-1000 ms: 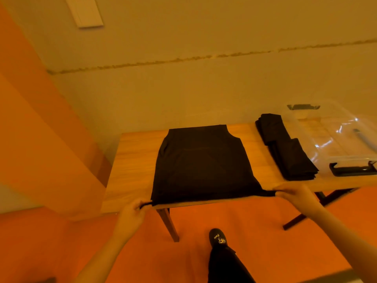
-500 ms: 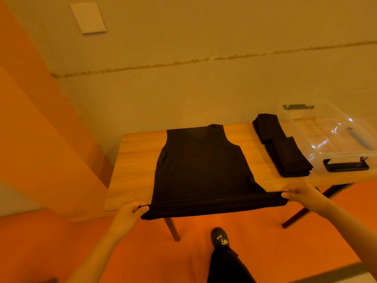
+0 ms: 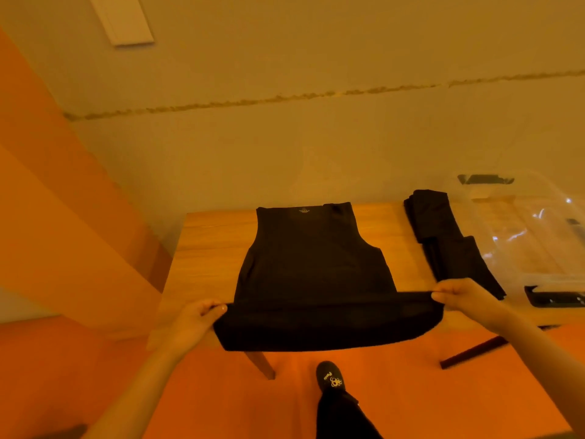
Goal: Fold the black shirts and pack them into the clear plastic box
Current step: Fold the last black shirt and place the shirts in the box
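Head view gives me the whole scene from above; a sleeveless black fabric shirt (image 3: 313,267) lies flat on the rectangular wooden table (image 3: 209,245), neckline toward the pale wall (image 3: 285,147), with a small light mark near the collar; its lower part hangs off the near table edge toward me, folded or draped as a dark band between the two hands; I see the left hand (image 3: 193,321) with fingers curled, thumb and fingertips pinching the left end of that band; the right hand (image 3: 468,299) does the same at the right end, fingers curled over the cloth, thumb on top; the fabric runs fairly taut from one hand to the other; to the right of the flat shirt, apart from it, lies a stack of folded black shirts (image 3: 449,245), reaching from the far table edge toward the near one; just beside that stack, further right, stands the clear plastic box (image 3: 535,236) with black latch handles at its near and far ends; I cannot tell whether anything lies inside it beyond reflections; below the table I make out dark angled table legs (image 3: 471,353), the orange floor (image 3: 221,400), and a black shoe with a light emblem (image 3: 330,377) on the person's foot.
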